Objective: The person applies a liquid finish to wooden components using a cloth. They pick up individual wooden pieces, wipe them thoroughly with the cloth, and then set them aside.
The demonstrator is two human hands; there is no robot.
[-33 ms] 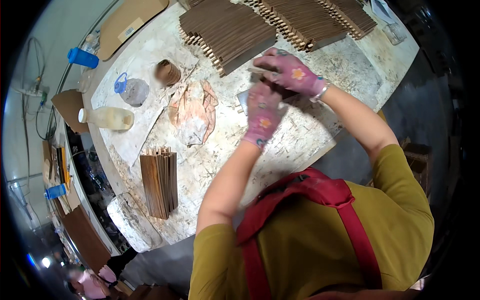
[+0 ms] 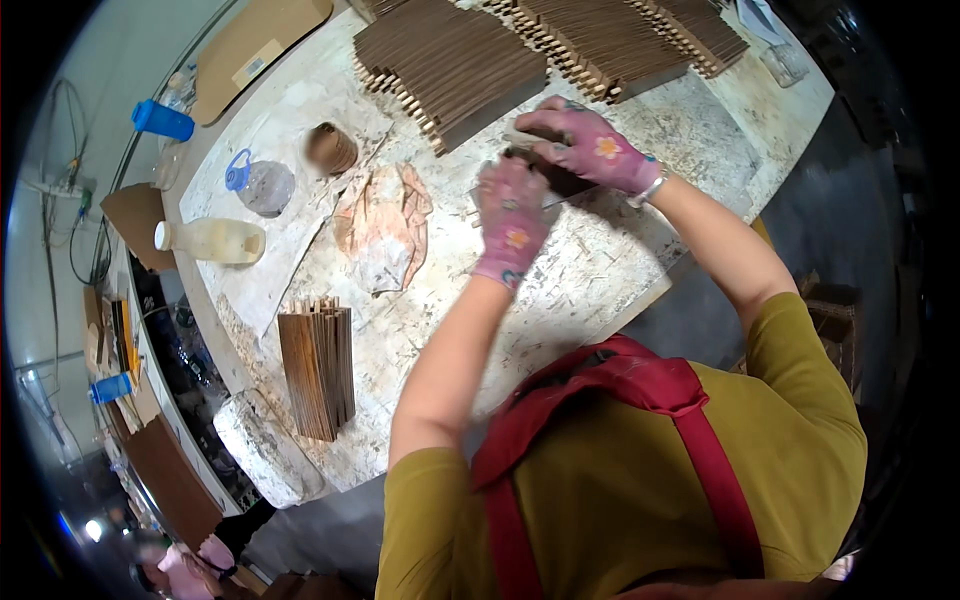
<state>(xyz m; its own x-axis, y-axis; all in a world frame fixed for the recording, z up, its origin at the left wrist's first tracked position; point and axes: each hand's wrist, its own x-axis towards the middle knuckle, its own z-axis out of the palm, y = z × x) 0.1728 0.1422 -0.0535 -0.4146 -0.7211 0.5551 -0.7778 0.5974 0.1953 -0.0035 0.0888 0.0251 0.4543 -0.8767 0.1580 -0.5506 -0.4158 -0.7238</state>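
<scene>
My right hand (image 2: 598,150), in a purple flowered glove, reaches over a dark brown wooden piece (image 2: 568,182) with its fingers bent round the far side. My left hand (image 2: 514,215), gloved alike, is at the piece's left end, its fingers curled and blurred by motion. Between and under the hands most of the piece is hidden, so I cannot tell whether it is one piece or several. Just beyond them lies a wide row of dark brown slats (image 2: 450,70) with pale pegs at their ends. A smaller bundle of brown slats (image 2: 318,375) stands nearer, to the left.
On the stained white table (image 2: 420,350) are a crumpled cloth (image 2: 385,225), a brown cup (image 2: 333,148), a clear container with a blue handle (image 2: 265,187) and a bottle of pale liquid (image 2: 215,241). More slat rows (image 2: 605,45) fill the far side. A white block (image 2: 265,445) sits at the near-left corner.
My left hand has shifted slightly left, and my right hand slightly right, so the gap between them is wider. More of the dark wooden piece shows.
</scene>
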